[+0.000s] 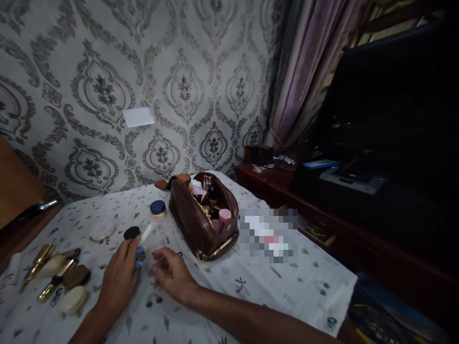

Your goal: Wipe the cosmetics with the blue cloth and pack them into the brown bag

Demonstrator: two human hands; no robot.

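My left hand (120, 274) is low over the cloth, fingers bent around a small blue and brownish item (139, 257), mostly hidden by them. Just beyond its fingertips are a dark-lidded jar (132, 232) and a slim white tube (147, 233); I cannot tell whether the fingers touch the tube. My right hand (174, 274) hovers to the right, loosely curled, fingers apart, and nothing shows in it. Beyond it a brown leather cosmetic bag (186, 222) stands unzipped. Inside are a pink-capped jar (224, 214), a dark bottle (212, 191) and other cosmetics.
A blue-lidded jar (158, 209) and a round pale compact (103, 230) stand on the patterned cloth (201, 296). Gold tubes (40, 262), round jars (74, 300) and other cosmetics lie at left. A blurred-out item (267, 236) lies right of the bag. A dark red desk (258, 179) adjoins.
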